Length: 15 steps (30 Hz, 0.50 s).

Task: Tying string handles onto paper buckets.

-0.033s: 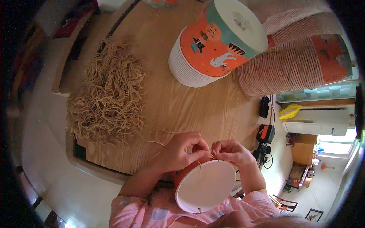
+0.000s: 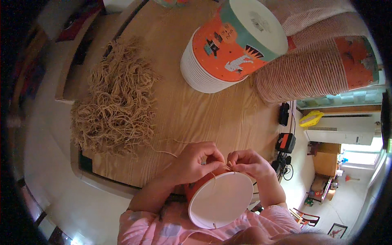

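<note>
- Well, my left hand (image 2: pixel 200 163) is closed at the fingertips, thumb against forefinger, pinching thin twine (image 2: pixel 214 179) at the top of the rim; exactly how the strand lies between the fingers is too small to tell.
- My right hand (image 2: pixel 251 163) meets it just beside, thumb and forefinger nipped together on the twine at the same edge, the other fingers curled.
- The bucket (image 2: pixel 222 200) I am working on sits against my front, below both hands, tilted, its white round end turned up toward me and a bit of its orange side showing at the left.
- A length of twine crosses that white end near its upper left, and a small dark spot marks the lower edge.
- Another loose strand (image 2: pixel 165 152) runs over the table (image 2: pixel 175 110) between my left wrist and a tangled heap of tan twine (image 2: pixel 116 102) on the left.
- Farther off on the table stands a stack of buckets (image 2: pixel 232 53), orange and teal with white rims nested below.
- Right of it leans a longer ribbed stack (image 2: pixel 302 73), pinkish brown, with an orange and teal end.
- Near the table's right edge sit a black-and-orange box (image 2: pixel 286 143) and dark cables (image 2: pixel 281 165).
- My pink patterned shirt (image 2: pixel 171 230) lies behind the bucket.
</note>
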Tool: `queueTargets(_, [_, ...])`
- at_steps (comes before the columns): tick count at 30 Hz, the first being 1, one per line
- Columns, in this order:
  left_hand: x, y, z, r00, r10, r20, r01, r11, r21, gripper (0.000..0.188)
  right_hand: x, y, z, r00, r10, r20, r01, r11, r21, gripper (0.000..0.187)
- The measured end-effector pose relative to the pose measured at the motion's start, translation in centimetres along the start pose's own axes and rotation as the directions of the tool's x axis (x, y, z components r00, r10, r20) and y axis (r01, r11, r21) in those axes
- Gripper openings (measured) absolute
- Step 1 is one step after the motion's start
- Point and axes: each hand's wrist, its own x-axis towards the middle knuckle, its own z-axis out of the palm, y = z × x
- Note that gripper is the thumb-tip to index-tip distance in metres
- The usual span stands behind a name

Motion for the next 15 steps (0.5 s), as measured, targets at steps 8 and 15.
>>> queueTargets(8, [0.4, -0.1, 0.1, 0.94, -0.275, 0.2, 0.303, 0.945, -0.124, 0.01, -0.3, 0.1, 0.4, 0.993, 0.031, -0.111, -0.025, 0.998, 0.053, 0.005])
queueTargets(15, [-0.2, -0.1, -1.2, 0.972, -0.058, 0.229, 0.055, 0.998, 0.02, 0.01, -0.3, 1.2, 0.0, 0.984, -0.171, 0.037, 0.168, 0.982, 0.087, 0.006])
